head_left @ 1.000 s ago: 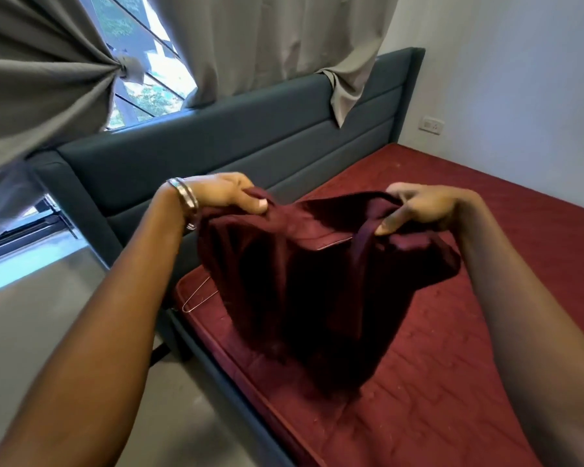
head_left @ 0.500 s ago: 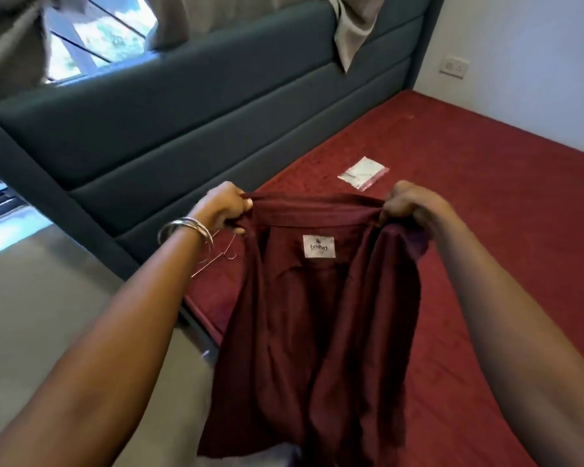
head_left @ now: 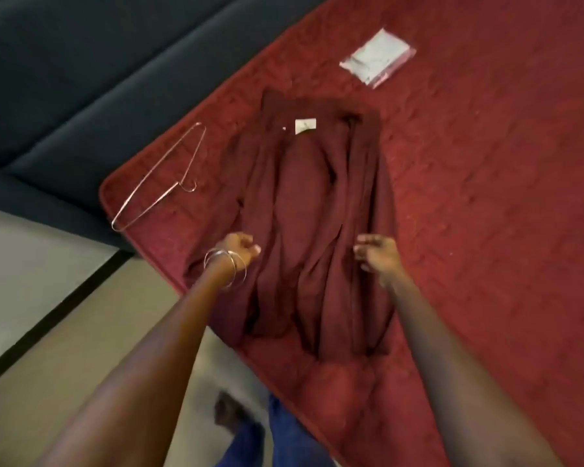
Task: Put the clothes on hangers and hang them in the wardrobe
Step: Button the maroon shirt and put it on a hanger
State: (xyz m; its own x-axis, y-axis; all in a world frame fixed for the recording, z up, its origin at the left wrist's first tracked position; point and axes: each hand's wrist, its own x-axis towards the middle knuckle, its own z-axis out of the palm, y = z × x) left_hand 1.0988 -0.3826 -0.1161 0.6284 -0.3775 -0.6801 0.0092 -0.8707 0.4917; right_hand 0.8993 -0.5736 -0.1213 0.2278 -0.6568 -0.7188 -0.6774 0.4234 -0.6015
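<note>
Left hand point(head_left: 238, 248) and right hand point(head_left: 378, 254): fingers loosely curled, grasping nothing, above the garment point(head_left: 317, 224). Carrier: red quilted mattress point(head_left: 486, 197), dark headboard point(head_left: 81, 79) along its far edge. Half a second ago both hands held the collar up; now the maroon garment lies flat near the mattress corner, label point(head_left: 305, 126) up, wire hanger point(head_left: 159, 183) beside it.

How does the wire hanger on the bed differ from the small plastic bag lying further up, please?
The wire hanger is a thin open metal outline, while the plastic bag is a flat, filled-in sheet with pale contents. The hanger lies at the mattress corner, left of the maroon garment; the bag lies beyond the garment's collar, to the right. The hanger looks longer than the bag. Both rest flat on the mattress, untouched by either hand.
</note>
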